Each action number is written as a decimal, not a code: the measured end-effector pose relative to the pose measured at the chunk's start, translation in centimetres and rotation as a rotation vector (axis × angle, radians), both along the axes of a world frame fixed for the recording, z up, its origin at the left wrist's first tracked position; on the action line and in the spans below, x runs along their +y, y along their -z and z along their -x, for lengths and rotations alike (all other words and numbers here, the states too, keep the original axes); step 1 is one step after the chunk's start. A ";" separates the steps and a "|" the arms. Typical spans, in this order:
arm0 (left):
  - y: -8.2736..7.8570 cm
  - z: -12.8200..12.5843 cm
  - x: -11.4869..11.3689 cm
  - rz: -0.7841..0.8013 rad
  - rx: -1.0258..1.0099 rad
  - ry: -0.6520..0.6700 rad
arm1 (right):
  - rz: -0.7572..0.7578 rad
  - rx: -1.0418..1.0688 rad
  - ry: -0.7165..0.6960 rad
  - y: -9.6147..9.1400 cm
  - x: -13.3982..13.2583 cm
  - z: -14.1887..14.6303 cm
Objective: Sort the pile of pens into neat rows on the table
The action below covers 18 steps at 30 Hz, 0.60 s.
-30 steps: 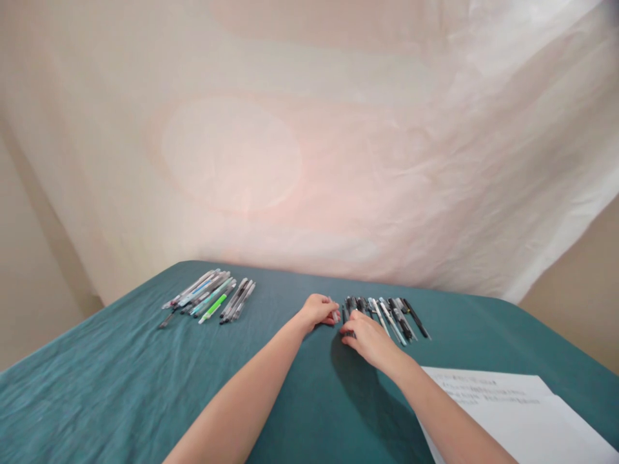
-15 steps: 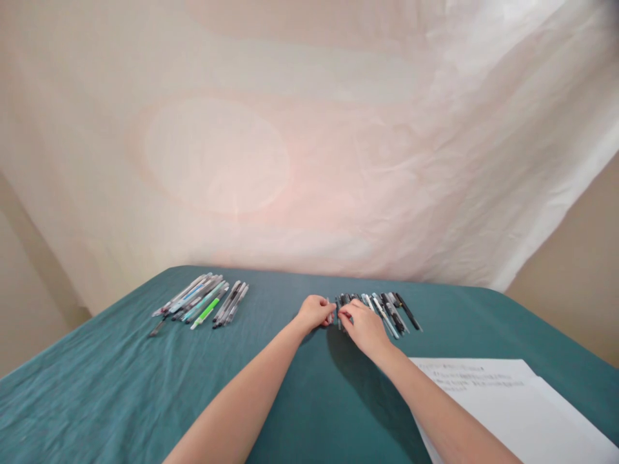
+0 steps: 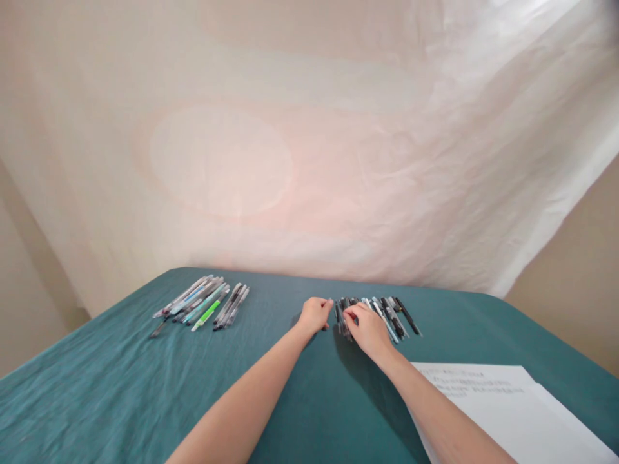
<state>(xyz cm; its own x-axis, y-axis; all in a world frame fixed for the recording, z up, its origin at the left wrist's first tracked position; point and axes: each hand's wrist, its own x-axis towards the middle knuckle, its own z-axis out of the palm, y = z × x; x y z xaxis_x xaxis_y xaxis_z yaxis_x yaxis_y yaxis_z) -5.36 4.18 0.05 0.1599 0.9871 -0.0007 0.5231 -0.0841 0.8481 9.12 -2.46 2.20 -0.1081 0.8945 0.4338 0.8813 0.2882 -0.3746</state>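
Observation:
A row of black, grey and light-blue pens (image 3: 397, 316) lies side by side on the right half of the table. My right hand (image 3: 367, 330) rests over the left part of this row, thumb and fingers pinched together against the pens there. What the pinch holds, if anything, is hidden by the fingers. Just left of the row is my left hand (image 3: 314, 314), its thumb and forefinger apart, with no pen visible in it.
A second group of pens (image 3: 193, 299), mostly clear and grey, lies at the far left, with a bright green pen (image 3: 207, 314) at its side. White paper sheets (image 3: 503, 412) with writing lie at the front right. The table has a dark green cloth (image 3: 120, 386). Behind hangs a pale sheet (image 3: 309, 148).
My left hand has parted its fingers and drawn slightly left of the pens. My right hand has shifted slightly right, showing more of the pens at the row's left end.

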 end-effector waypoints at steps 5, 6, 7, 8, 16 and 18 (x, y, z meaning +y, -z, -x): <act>-1.1 -0.5 0.4 -0.076 0.100 -0.050 | -0.036 0.022 0.000 0.5 -0.1 0.0; -1.2 -0.7 0.6 -0.081 0.121 -0.060 | -0.046 0.027 -0.003 0.5 -0.1 0.0; -1.2 -1.0 0.8 -0.083 0.143 -0.070 | -0.057 0.034 -0.010 0.6 -0.2 0.0; -1.2 -1.2 1.1 -0.084 0.165 -0.078 | -0.070 0.041 -0.018 0.6 -0.3 0.0; -0.7 -1.9 2.5 -0.092 0.311 -0.114 | -0.168 0.090 -0.055 0.8 -0.2 0.1; -0.8 -1.7 2.4 -0.090 0.339 -0.103 | -0.187 0.096 -0.068 1.0 -0.1 0.0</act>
